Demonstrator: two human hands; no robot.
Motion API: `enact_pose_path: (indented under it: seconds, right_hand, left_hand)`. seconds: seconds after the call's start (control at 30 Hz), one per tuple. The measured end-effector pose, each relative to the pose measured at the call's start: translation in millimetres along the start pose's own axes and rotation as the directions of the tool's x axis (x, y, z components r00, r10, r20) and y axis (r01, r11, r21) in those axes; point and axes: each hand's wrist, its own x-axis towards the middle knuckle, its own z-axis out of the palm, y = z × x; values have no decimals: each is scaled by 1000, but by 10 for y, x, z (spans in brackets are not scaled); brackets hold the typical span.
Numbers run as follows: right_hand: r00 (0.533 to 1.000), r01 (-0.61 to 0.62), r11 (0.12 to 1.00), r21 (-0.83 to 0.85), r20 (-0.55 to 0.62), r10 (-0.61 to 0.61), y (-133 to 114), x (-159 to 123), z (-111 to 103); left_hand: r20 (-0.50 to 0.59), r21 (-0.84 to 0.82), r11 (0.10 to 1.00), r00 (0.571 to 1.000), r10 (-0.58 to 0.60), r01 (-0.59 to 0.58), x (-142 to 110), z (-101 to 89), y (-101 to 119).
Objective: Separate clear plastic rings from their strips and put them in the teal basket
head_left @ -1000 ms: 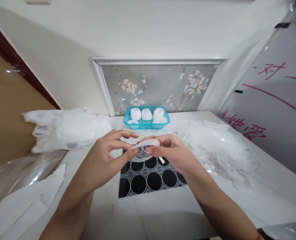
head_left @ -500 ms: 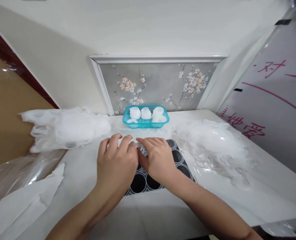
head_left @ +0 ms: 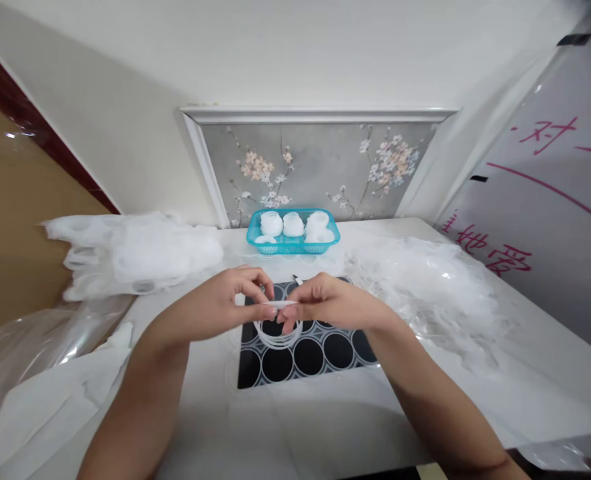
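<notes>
My left hand [head_left: 225, 307] and my right hand [head_left: 325, 303] meet above the middle of the white table, fingertips pinched on a thin clear plastic ring [head_left: 278, 327] that hangs between them. Both hands are closed on it. Directly under the ring lies a dark mat with black circles [head_left: 305, 350]. Behind the hands stands a turquoise basket [head_left: 292, 245] holding several white ring-shaped pieces.
A heap of white plastic film [head_left: 135, 257] lies at the left, and another clear crumpled heap [head_left: 435, 293] at the right. A floral grey panel [head_left: 320, 170] leans on the wall behind. A board with red writing [head_left: 540, 220] stands on the right. White sheets [head_left: 50, 400] hang at the front left.
Half a second ago both hands pressed flat on the mat; now they have lifted and pinch the clear ring above it, much as one second ago.
</notes>
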Motion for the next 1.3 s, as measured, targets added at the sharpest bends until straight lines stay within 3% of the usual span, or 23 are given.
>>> enact_pose_path:
  seconds: [0.07, 0.2, 0.37, 0.7, 1.3]
  right_hand:
    - [999, 17, 987, 162, 39, -24, -12, -9, -30]
    - [992, 91, 926, 366, 48, -116, -24, -21, -12]
    - [984, 112, 876, 470, 71, -164, -94, -97, 26]
    - [972, 88, 823, 561, 134, -195, -222, -212, 39]
    - [976, 193, 938, 289, 42, -214, -373, -372, 29]
  left_hand:
    - [69, -208, 977, 996, 55, -39, 45, -45, -52]
    - [44, -516, 852, 991, 129, -88, 73, -16, -42]
    - [40, -722, 688, 988, 149, -74, 25, 45, 56]
    - [37, -766, 637, 985, 171, -82, -92, 51, 124]
    - [-155, -583, 792, 982, 112, -182, -268, -10, 207]
